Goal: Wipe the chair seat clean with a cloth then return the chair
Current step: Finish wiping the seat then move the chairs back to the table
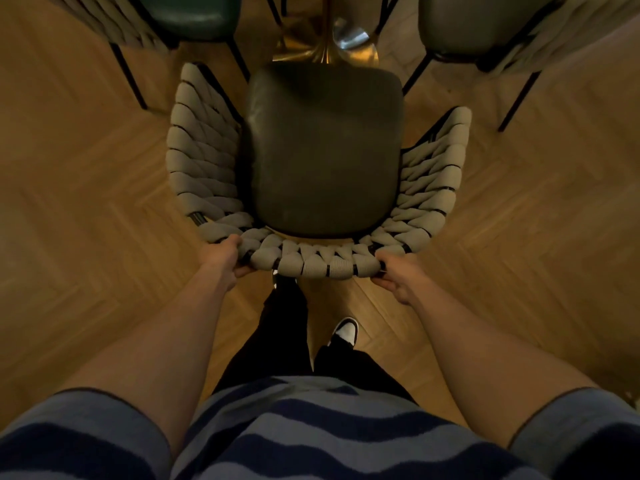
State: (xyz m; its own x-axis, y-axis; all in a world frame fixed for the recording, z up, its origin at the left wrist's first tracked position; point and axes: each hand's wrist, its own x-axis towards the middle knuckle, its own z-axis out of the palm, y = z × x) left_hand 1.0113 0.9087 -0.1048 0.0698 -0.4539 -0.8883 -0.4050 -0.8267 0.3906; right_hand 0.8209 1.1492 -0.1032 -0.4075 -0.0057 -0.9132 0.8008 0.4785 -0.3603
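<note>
The chair stands in front of me on the wooden floor, with a dark padded seat (pixel 323 150) and a curved backrest (pixel 311 263) woven from thick grey cord. My left hand (pixel 223 256) grips the top of the backrest at its left end. My right hand (pixel 396 275) grips the same rim at its right end. The seat faces away from me, toward a table base. No cloth shows anywhere in view.
A brass table pedestal (pixel 322 39) stands just beyond the seat's front edge. A green-seated chair (pixel 190 15) sits at the far left and a grey-seated chair (pixel 478 22) at the far right, their black legs splayed out. My feet (pixel 344 332) are behind the backrest.
</note>
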